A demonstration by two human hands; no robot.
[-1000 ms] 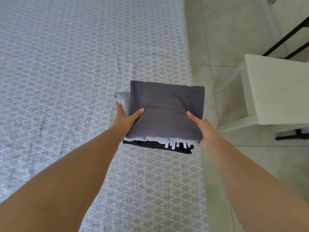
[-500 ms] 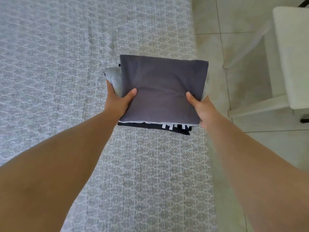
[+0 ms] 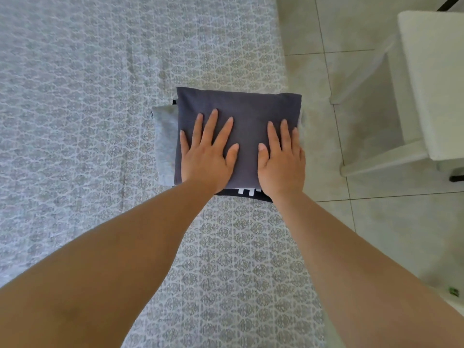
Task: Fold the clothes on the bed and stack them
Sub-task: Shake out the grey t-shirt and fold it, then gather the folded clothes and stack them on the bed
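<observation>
The stack of folded clothes (image 3: 241, 136) sits on the bed (image 3: 100, 121), close to its right edge. On top lies a dark grey folded piece (image 3: 246, 106); under it a light grey garment (image 3: 164, 144) sticks out past the left hand, and a black garment with white lettering (image 3: 244, 192) peeks out at the wrists. Both hands rest flat on the top piece, fingers straight and spread, grasping nothing: the left hand (image 3: 207, 153) on its left half, the right hand (image 3: 281, 159) along its right edge. Neither grip is clenched; the palms press downward.

The layers do not line up, so the pile looks a little uneven. If the palms push sideways as they press, the top piece could slide off the ones below. Because the stack lies so near the bed's edge, just beyond the right hand, a shove that way might tip it onto the tiled floor (image 3: 351, 222), where a white chair (image 3: 431, 84) stands.
</observation>
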